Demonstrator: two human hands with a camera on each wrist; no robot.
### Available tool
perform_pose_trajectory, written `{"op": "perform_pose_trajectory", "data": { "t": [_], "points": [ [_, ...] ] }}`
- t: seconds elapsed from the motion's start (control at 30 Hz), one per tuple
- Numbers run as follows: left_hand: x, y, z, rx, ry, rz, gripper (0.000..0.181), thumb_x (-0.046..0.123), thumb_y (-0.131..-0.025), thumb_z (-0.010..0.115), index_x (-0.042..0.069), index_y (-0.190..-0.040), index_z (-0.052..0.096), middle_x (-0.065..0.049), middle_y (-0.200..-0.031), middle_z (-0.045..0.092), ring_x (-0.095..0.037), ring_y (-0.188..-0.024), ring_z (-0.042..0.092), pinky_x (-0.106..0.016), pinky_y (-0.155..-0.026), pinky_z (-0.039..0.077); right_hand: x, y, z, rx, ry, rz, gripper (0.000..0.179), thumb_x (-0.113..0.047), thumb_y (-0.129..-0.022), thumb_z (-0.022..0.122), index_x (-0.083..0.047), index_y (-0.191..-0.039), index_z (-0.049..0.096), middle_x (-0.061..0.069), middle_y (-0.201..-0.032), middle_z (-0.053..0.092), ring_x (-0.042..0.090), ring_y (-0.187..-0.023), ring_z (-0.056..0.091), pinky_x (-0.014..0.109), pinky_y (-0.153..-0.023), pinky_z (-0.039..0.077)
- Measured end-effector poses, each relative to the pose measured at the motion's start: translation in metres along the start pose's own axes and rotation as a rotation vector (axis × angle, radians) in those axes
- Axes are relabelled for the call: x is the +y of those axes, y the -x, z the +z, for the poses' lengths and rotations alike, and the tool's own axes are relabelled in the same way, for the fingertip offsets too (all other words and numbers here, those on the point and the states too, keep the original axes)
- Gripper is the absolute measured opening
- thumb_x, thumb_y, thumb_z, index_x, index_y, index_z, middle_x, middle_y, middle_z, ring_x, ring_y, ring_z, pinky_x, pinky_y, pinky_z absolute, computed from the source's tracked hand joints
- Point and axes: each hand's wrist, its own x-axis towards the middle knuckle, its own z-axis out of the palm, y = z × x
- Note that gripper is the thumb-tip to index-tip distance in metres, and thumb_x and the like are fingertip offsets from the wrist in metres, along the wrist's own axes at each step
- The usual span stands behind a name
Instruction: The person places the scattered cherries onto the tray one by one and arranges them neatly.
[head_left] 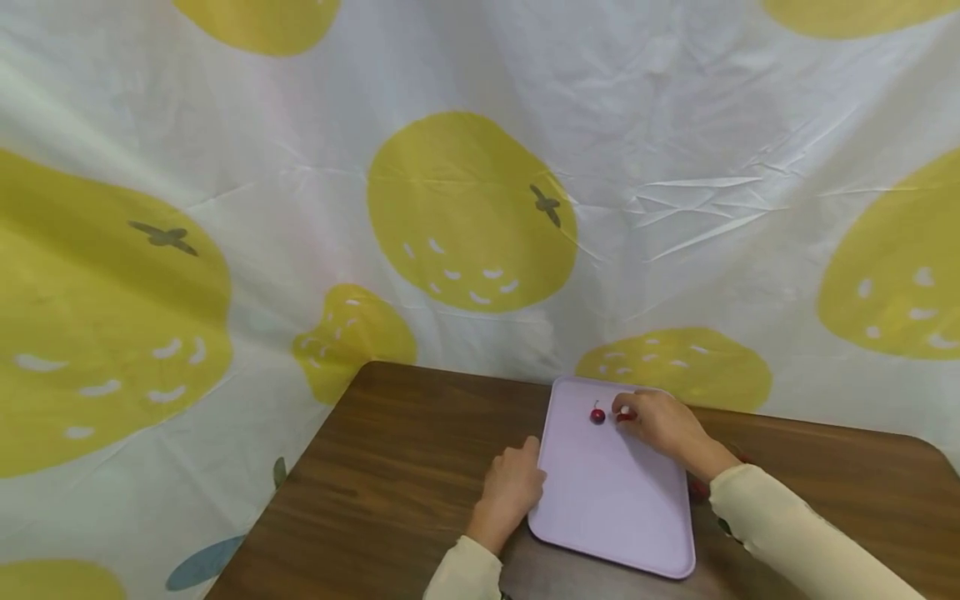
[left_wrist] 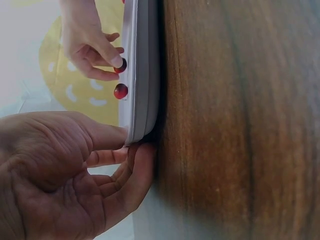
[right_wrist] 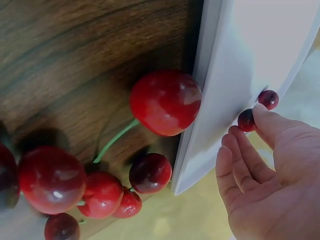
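A pale lilac tray (head_left: 607, 508) lies on the wooden table. My left hand (head_left: 512, 485) holds its left edge, thumb at the rim and curled fingers against the outer side, as the left wrist view shows. Over the far part of the tray, my right hand (head_left: 663, 425) pinches a dark red cherry (right_wrist: 246, 120) between thumb and fingers, close to the tray surface. Another cherry (head_left: 597, 415) with a thin stem sits on the tray just left of those fingertips.
Several more cherries lie on the table beside the tray's right edge, among them a large bright red cherry (right_wrist: 165, 102) with a green stem; my right forearm partly covers them in the head view. A white cloth (head_left: 480, 350) with yellow fruit prints hangs behind the table (head_left: 420, 450).
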Motion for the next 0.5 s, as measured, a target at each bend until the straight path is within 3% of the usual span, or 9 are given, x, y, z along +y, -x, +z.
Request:
{"op": "perform_pose_trajectory", "data": {
  "t": [0.5],
  "points": [
    [-0.0011, -0.0001, 0.0008, -0.002, 0.018, -0.009, 0.023, 0.016, -0.094, 0.078, 0.008, -0.102, 0.058, -0.022, -0.090, 0.075, -0.041, -0.077, 0.072, -0.047, -0.057, 0.053, -0.0028, -0.0058, 0.0000, -0.004, 0.034, -0.049, 0.017, -0.010, -0.085, 0.086, -0.016, -0.097, 0.077, 0.000, -0.084, 0.075, 0.014, -0.077, 0.066, 0.039, -0.072, 0.055]
  ]
}}
